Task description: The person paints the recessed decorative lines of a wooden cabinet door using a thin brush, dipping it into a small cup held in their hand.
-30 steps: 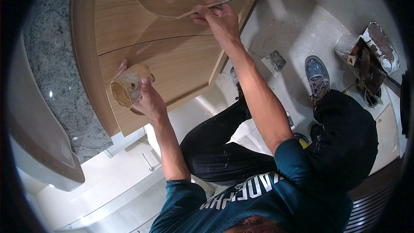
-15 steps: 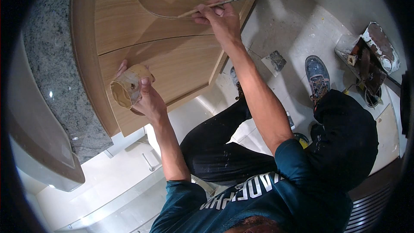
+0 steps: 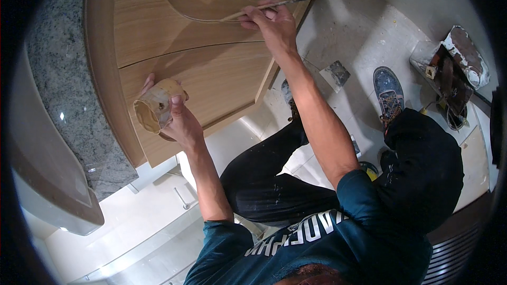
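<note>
My left hand [image 3: 182, 121] is wrapped round a stained tub [image 3: 158, 97]. The tub is tilted on its side, its mouth facing left and showing beige paste or paint inside. Pinched in the fingers of my right hand [image 3: 272, 24] is a thin paintbrush [image 3: 288, 3]. The pale end of the brush lies at a curved line on the wood-grain cabinet front [image 3: 211, 68]; its dark end sticks out past my hand to the right. I cannot tell whether the tip touches the wood.
A speckled grey stone counter [image 3: 63, 74] and a white basin [image 3: 53, 169] stand at the left. On the floor lies a square tile piece [image 3: 335, 76]. At the right are a paint-smeared white container [image 3: 467, 55] and a dark flat tool [image 3: 451, 76]. My shoe [image 3: 390, 95] is nearby.
The brush and my right hand have shifted very slightly to the right. The tub in my left hand has barely moved.
</note>
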### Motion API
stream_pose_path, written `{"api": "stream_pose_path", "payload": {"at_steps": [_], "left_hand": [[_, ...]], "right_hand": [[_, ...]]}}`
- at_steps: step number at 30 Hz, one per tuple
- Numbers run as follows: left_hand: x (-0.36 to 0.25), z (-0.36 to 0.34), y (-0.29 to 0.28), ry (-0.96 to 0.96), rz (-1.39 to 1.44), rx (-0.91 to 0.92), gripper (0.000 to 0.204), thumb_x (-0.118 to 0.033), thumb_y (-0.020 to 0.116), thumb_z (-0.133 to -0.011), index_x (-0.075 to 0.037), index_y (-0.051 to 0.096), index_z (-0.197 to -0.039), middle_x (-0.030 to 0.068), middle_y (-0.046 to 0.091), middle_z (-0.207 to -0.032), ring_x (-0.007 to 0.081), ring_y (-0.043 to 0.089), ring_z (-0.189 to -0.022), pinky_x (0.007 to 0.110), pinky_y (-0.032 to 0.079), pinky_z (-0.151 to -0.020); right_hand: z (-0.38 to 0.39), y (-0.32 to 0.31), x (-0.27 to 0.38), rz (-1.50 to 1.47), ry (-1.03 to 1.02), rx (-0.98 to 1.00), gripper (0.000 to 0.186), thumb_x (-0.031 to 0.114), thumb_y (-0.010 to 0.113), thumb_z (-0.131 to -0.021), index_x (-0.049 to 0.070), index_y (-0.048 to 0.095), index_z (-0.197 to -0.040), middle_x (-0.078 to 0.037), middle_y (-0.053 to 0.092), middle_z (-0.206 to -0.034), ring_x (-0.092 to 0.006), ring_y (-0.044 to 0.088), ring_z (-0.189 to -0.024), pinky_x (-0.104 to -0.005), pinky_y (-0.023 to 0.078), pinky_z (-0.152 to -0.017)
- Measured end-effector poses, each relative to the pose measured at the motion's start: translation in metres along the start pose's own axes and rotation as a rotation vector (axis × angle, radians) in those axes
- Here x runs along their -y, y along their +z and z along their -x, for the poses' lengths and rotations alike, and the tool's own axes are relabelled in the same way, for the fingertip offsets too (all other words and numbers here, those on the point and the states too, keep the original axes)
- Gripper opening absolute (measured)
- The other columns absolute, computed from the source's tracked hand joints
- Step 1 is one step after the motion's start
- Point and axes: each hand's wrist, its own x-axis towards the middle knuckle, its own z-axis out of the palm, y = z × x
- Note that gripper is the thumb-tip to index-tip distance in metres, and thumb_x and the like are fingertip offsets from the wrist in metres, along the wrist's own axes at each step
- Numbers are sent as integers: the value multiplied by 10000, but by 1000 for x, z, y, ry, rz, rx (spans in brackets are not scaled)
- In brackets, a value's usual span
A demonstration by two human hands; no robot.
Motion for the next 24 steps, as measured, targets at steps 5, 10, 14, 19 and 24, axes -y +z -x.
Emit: {"api": "stream_pose_path", "payload": {"at_steps": [5, 10, 14, 19, 24], "left_hand": [[0, 1, 3, 2, 5, -19, 618, -245, 737, -895, 23, 454, -1375, 160, 511, -1421, 225, 635, -1035, 293, 531, -711], [1, 0, 0, 2, -5, -2, 632, -253, 739, -893, 19, 450, -1385, 163, 501, -1431, 230, 638, -1033, 297, 530, -717], [5, 0, -3, 9, -28, -6, 641, -258, 739, -894, 21, 448, -1393, 170, 503, -1433, 241, 645, -1033, 304, 527, -720], [4, 0, 0, 8, -2, -8, 637, -254, 734, -898, 26, 448, -1394, 174, 502, -1435, 249, 648, -1043, 303, 526, -721], [-1, 0, 2, -40, 12, -13, 692, -313, 793, -850, -7, 444, -1364, 156, 474, -1418, 253, 627, -1059, 354, 546, -837]], "right_hand": [[1, 3, -2, -2, -9, 20, 318, 31, 681, -926, -40, 445, -1126, -213, 697, -950, -260, 736, -847, -317, 648, -737], [1, -10, -4, 26, -3, -52, 301, 34, 681, -925, -45, 457, -1110, -223, 702, -953, -264, 738, -832, -320, 643, -723], [3, -6, 1, 28, 10, -69, 300, 40, 682, -925, -38, 460, -1111, -234, 705, -960, -261, 738, -819, -315, 640, -716], [-1, -11, -9, 17, 0, -44, 314, 31, 685, -919, -47, 457, -1119, -238, 699, -979, -263, 735, -831, -319, 642, -719], [1, -26, -12, 10, 33, -75, 310, 38, 691, -920, -45, 464, -1113, -227, 690, -992, -267, 728, -868, -328, 640, -752]]}}
